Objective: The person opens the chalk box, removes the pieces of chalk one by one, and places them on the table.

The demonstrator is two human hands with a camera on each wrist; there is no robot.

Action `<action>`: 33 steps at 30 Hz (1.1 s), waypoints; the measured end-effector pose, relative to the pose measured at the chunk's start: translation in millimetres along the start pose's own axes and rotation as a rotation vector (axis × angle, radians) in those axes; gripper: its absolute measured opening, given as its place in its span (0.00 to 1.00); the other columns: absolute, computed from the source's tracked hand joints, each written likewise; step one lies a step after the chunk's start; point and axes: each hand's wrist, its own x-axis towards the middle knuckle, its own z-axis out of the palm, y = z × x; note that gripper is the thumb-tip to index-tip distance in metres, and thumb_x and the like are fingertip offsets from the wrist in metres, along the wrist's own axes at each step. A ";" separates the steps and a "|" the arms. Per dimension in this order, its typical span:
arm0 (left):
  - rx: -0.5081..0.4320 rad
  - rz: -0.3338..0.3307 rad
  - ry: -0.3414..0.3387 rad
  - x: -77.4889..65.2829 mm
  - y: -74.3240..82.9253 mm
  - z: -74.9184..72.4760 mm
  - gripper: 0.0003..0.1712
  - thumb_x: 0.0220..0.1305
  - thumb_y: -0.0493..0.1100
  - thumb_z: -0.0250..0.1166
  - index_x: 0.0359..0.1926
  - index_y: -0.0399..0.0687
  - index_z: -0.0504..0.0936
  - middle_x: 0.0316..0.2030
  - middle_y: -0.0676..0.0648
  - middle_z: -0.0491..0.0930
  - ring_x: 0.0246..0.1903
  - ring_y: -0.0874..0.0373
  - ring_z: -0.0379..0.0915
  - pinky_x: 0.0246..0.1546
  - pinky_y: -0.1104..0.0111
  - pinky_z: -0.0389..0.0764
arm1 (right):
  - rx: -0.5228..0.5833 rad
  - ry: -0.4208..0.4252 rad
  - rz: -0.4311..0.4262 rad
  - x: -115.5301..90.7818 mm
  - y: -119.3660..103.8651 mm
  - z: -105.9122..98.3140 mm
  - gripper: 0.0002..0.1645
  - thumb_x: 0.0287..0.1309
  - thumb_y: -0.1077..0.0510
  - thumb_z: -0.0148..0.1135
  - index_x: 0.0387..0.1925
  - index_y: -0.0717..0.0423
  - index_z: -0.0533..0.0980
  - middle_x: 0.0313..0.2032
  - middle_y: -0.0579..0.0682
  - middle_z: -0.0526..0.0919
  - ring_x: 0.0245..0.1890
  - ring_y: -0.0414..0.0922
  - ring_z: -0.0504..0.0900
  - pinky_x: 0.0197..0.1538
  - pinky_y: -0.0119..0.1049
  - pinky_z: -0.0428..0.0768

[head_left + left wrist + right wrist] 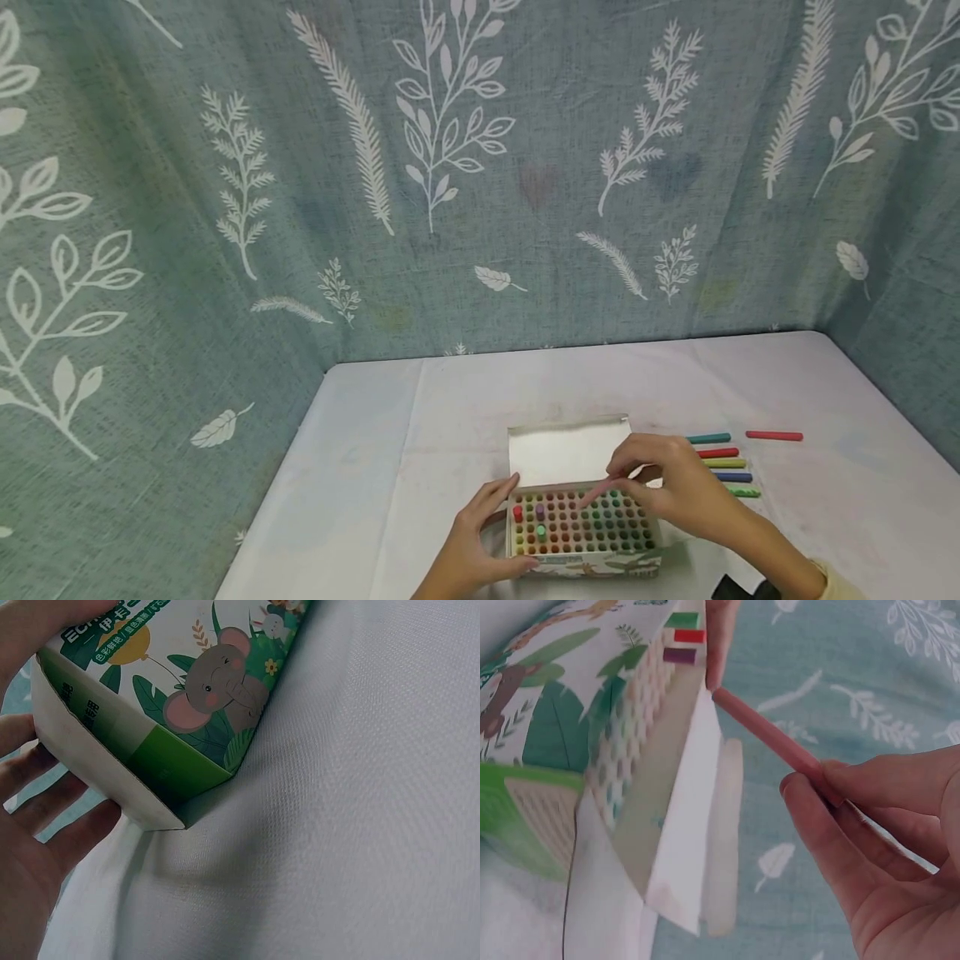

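Note:
A patterned cardboard box [585, 567] stands on the table, its top a grid of holes and its white lid [558, 454] folded back. My left hand [476, 537] grips the box's left end, with the thumb at the front edge and fingers toward the back corner. My right hand [682, 479] pinches a pink crayon [772, 739] between thumb and fingers. It slants down to the left, its far tip over the holes. Upright in the left part of the grid are a red crayon [517, 514], a purple crayon [540, 510] and a green crayon [541, 531].
Right of the box, several crayons lie in a column, among them a teal one [708, 438] and a blue one [733, 477]. One red crayon [775, 435] lies apart, farther right. A leaf-patterned curtain [480, 167] hangs behind the white-covered table [420, 400]. A black object [738, 589] shows at the bottom edge.

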 end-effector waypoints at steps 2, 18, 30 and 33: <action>0.001 0.007 0.004 0.3 0.2 -0.1 0.50 0.51 0.49 0.74 0.72 0.52 0.58 0.61 0.50 0.65 0.60 0.50 0.64 0.51 0.62 0.79 | -0.017 0.021 0.014 -1.8 0.5 -4.6 0.12 0.49 0.69 0.69 0.34 0.52 0.81 0.33 0.47 0.81 0.32 0.40 0.82 0.30 0.31 0.84; -0.002 0.008 0.023 -0.6 -0.3 2.0 0.50 0.50 0.48 0.75 0.71 0.53 0.59 0.62 0.50 0.65 0.61 0.51 0.64 0.50 0.62 0.79 | 0.002 0.123 0.197 -19.2 1.7 -47.0 0.11 0.50 0.69 0.68 0.35 0.53 0.82 0.33 0.46 0.83 0.32 0.40 0.83 0.32 0.34 0.85; 0.016 0.004 0.018 0.1 0.5 2.2 0.49 0.51 0.50 0.74 0.71 0.53 0.59 0.63 0.50 0.64 0.61 0.49 0.63 0.50 0.62 0.79 | -0.046 0.172 0.291 -30.4 5.2 -72.7 0.08 0.53 0.66 0.68 0.37 0.56 0.82 0.34 0.48 0.82 0.32 0.43 0.84 0.34 0.33 0.85; 0.019 0.006 0.023 -0.1 -0.1 1.3 0.50 0.50 0.50 0.74 0.71 0.52 0.59 0.62 0.50 0.64 0.62 0.49 0.62 0.50 0.62 0.79 | -0.074 0.192 0.309 -32.1 5.8 -77.0 0.08 0.53 0.65 0.68 0.37 0.55 0.82 0.35 0.49 0.82 0.33 0.42 0.84 0.35 0.31 0.84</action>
